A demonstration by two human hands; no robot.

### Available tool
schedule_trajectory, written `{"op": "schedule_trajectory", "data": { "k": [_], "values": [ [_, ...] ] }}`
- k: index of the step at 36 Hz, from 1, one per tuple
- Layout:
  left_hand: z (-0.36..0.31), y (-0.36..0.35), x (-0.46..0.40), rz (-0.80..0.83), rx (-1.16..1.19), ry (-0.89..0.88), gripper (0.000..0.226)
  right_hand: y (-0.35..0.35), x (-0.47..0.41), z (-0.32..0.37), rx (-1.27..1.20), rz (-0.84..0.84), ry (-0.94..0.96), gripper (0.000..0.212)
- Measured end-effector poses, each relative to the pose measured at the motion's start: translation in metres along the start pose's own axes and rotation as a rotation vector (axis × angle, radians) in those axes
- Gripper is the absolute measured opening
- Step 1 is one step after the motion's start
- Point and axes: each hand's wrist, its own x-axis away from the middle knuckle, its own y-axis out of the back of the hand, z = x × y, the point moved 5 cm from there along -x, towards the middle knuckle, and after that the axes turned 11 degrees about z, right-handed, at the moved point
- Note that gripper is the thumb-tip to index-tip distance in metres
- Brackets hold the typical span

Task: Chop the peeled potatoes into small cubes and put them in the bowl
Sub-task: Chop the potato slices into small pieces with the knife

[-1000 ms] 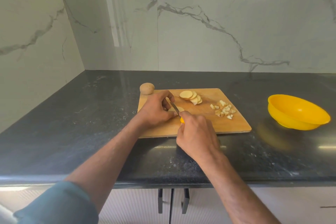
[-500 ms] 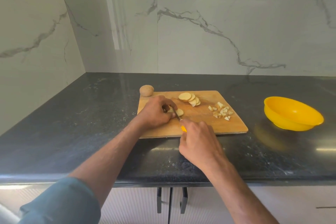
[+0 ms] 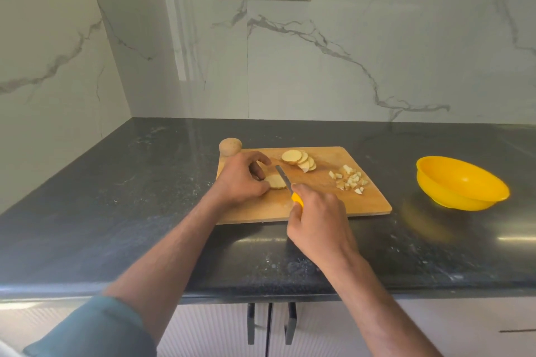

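Potato slices under the knife on a wooden board

On the speckled dark counter (image 3: 121, 211), the left hand (image 3: 240, 180) curls over a flat round potato slice (image 3: 275, 182) on the smooth wooden board (image 3: 333, 203); the right hand (image 3: 319, 223) grips the yellow-handled knife (image 3: 285, 181), blade beside the slice. Small pale cubes (image 3: 348, 181) lie nearby; the glossy yellow bowl (image 3: 461, 182) sits well apart.

The knife (image 3: 283, 180) blade now lies just right of the potato slice (image 3: 275, 182).

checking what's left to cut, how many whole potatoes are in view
1. The whole potato sits at the board's far left corner. Others may be hidden behind the left hand.
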Motion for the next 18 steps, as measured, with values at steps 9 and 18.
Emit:
{"op": "schedule_trajectory", "data": {
  "k": [9, 18],
  "values": [
    [-0.0004, -0.0008, 0.0, -0.002, 0.011, -0.018, 0.039, -0.0106, -0.013, 0.0082, 0.011, 0.032, 0.039, 0.037],
    [-0.0026, -0.0004, 0.0004, -0.003, -0.002, -0.044, 0.045, -0.0095, -0.011, 0.0102, 0.001, 0.033, 0.057, 0.036]
  ]
}}
